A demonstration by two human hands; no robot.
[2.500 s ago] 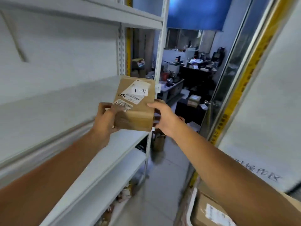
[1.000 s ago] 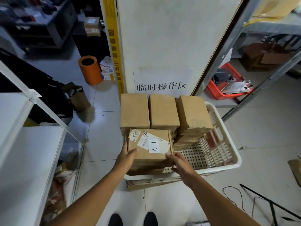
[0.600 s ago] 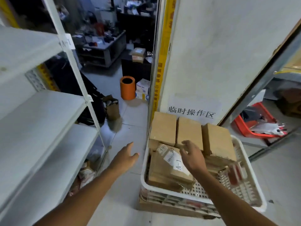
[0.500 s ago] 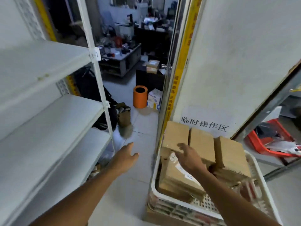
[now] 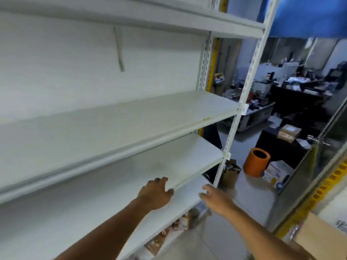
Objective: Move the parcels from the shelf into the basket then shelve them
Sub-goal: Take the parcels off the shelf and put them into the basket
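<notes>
Half a second ago the right hand (image 5: 216,198) was down on the parcels in the basket; now the view has swung back to the shelf (image 5: 131,117), and both hands come up holding nothing. The left hand (image 5: 156,194) rests loosely curled at the shelf edge around 6 o'clock, its grip released; the right hand's grip is released too. A parcel (image 5: 319,239) peeks in at 4 o'clock. The boards in view carry none, so unloading looks finished and reshelving probably comes next.
</notes>
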